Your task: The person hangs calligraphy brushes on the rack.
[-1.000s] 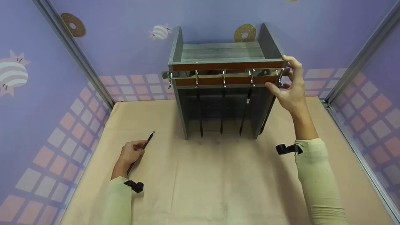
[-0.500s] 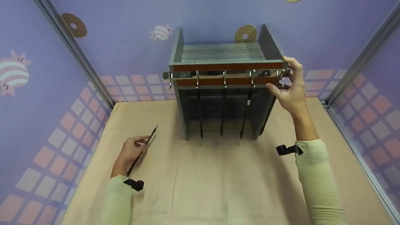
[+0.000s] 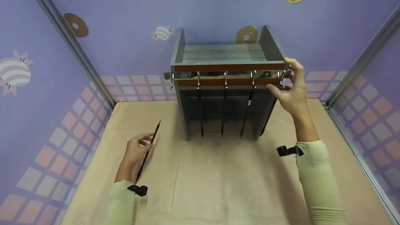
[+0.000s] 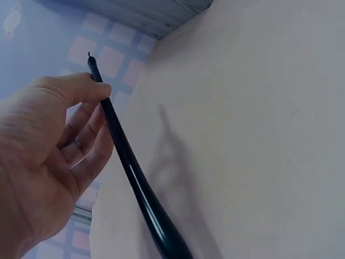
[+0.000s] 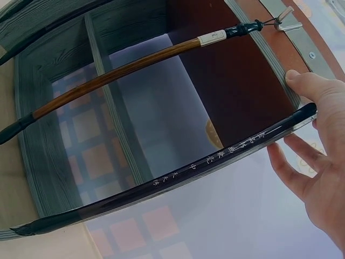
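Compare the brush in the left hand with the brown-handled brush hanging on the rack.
The black brush is pinched in the left hand above the table, slanted; the brown-handled brush hangs from a rack hook, untouched. The first has a glossy all-black handle; the second has a brown wooden shaft with a white label. Both are long, slender brushes.

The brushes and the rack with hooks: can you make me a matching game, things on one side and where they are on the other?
Things:
1. black brush
2. right hand
3. brown-handled brush
4. leftmost hook

Places or states:
A. at the rack's right end
B. bare, nothing hanging
C. held in the left hand above the table
D. hanging from a hook under the rack

Pairs: 1-C, 2-A, 3-D, 4-B
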